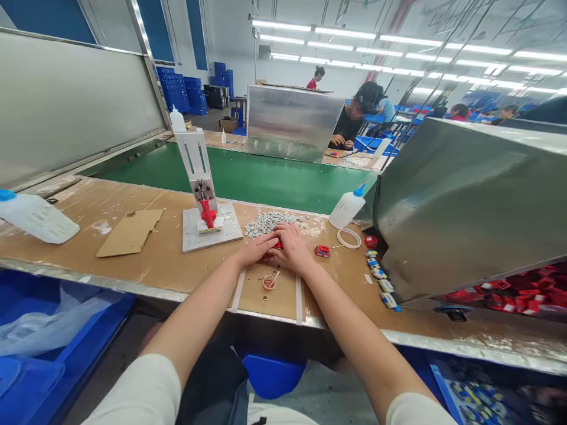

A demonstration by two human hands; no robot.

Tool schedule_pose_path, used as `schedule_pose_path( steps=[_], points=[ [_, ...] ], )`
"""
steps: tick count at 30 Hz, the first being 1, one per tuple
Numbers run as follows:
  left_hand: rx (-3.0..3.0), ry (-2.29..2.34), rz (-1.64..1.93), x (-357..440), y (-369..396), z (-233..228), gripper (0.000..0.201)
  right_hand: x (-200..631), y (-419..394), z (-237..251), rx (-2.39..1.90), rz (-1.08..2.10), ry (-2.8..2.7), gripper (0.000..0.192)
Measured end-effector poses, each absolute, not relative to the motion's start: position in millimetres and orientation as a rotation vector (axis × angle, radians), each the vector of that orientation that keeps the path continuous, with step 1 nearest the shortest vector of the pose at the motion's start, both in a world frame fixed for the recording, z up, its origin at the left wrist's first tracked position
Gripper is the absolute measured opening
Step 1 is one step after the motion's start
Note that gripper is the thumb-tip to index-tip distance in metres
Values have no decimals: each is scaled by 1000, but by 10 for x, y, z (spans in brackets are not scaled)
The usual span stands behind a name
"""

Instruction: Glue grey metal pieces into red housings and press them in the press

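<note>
My left hand [259, 248] and my right hand [292, 245] meet on the brown worktop, fingers closed together around a small red part [278, 243] that shows only a little between them. Just beyond the hands lies a pile of small grey metal pieces [268, 222]. To the left stands a small hand press [201, 189] with a red handle on a grey base plate. A red toy-car piece [322, 251] lies right of my right hand. A small ring of tape [269, 282] rests near my wrists.
A white glue bottle [348, 208] and a white ring [348, 238] sit to the right, with small coloured parts [381, 277] beside a metal chute [465, 195] holding red parts. A cardboard scrap [130, 232] lies left. A green conveyor [248, 177] runs behind; other people work beyond.
</note>
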State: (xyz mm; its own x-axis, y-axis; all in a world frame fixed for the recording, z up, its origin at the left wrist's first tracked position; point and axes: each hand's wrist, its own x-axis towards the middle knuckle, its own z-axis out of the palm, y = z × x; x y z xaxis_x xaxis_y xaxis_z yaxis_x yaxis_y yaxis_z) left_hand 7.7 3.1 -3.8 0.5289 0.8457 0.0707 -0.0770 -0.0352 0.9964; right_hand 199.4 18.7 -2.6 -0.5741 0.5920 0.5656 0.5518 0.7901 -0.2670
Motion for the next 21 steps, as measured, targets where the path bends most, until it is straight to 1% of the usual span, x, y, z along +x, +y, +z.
schedule_pose_path(
  steps=[2,4,5,7,8,11,13,15,21],
  points=[
    [1440,747,868,80,40,-48,64,1974,165,-50,-780,165,-2305,47],
    [1403,759,911,83,79,-70,66,2030,116,-53,-754,200,-2223,56],
    [1349,765,941,86,107,-79,67,2073,84,-47,-768,201,-2159,53],
    [1201,785,1005,88,168,-88,66,2160,19,-25,-801,230,-2095,35],
    [1130,804,1030,87,195,-86,65,2195,-10,-11,-796,277,-2137,30],
    [1020,854,1041,74,245,-72,65,2238,-72,38,-698,530,-2476,45],
    [1040,856,1043,68,256,-72,67,2224,-89,65,-621,681,-2634,50],
    [1084,839,1056,71,257,-82,66,2196,-97,81,-577,754,-2682,51],
    [1109,796,1020,114,221,-31,50,2126,-145,98,-577,817,-2662,46]
  ],
)
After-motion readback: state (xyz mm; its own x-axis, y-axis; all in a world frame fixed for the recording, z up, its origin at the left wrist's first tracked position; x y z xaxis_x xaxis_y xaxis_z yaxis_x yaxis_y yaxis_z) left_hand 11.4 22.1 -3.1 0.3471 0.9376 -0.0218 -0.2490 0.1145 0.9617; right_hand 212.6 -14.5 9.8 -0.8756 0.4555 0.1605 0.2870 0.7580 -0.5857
